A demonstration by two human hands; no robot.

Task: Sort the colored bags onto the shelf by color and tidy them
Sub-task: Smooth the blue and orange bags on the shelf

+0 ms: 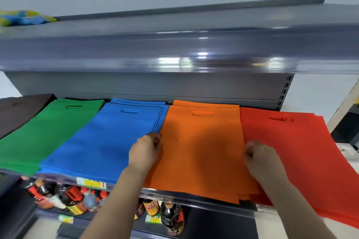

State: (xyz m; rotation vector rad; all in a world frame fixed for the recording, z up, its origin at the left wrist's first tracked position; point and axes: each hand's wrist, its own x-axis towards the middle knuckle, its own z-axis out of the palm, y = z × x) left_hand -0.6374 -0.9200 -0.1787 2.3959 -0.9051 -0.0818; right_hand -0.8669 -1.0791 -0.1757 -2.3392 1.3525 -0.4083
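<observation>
While the orange bags (202, 145) lie flat in a stack on the middle shelf (194, 199), between the blue bags (108, 137) and the red bags (303, 157), their two side edges are gripped by both hands, apparently so that the stack can be squared. The left edge is pinched by the curled fingers of the left hand (144, 151), just where orange meets blue; the right edge is pinched by the right hand (260, 158), at the border with red. The front ends of all the stacks are left hanging over the shelf lip, the red ones furthest. Green bags (48, 128) and black bags (19, 110) are laid further left, one colour per pile, handle slots to the back. Sauce bottles (64, 198) are stored on the shelf below, and a crumpled blue-and-yellow cloth (21, 18) is seen on the top shelf (194, 48).
</observation>
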